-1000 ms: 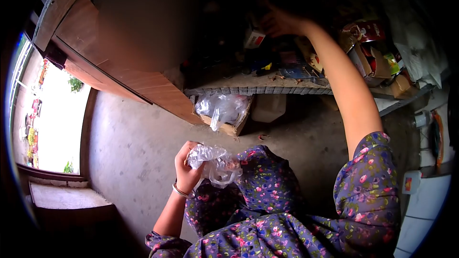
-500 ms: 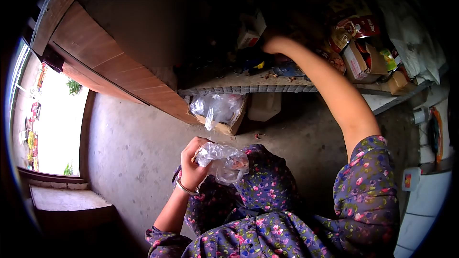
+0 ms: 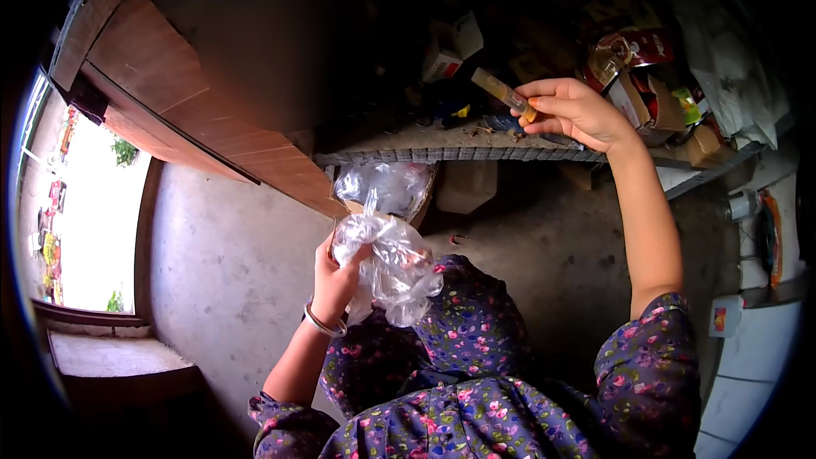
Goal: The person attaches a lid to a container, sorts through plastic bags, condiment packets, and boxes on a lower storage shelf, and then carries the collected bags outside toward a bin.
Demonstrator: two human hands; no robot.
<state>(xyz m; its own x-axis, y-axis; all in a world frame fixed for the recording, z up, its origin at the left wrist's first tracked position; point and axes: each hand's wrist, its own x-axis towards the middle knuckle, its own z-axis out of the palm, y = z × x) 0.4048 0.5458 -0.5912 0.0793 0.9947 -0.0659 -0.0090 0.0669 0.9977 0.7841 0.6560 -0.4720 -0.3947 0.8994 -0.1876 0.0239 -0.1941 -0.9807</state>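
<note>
Head view: left grip (image 3: 337, 279) clutches bag (image 3: 397, 270), right grip (image 3: 582, 113) pinches tube (image 3: 500, 91) near cluttered shelf (image 3: 425, 155).

No readable text or labels.

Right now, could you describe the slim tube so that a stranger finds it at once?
Look at the long shelf across the upper middle. Near it, the right hand pinches the slim tube, which slants up and leftward. Its narrow shape and orange-yellow lower end set it apart from the white box to its left.
</note>
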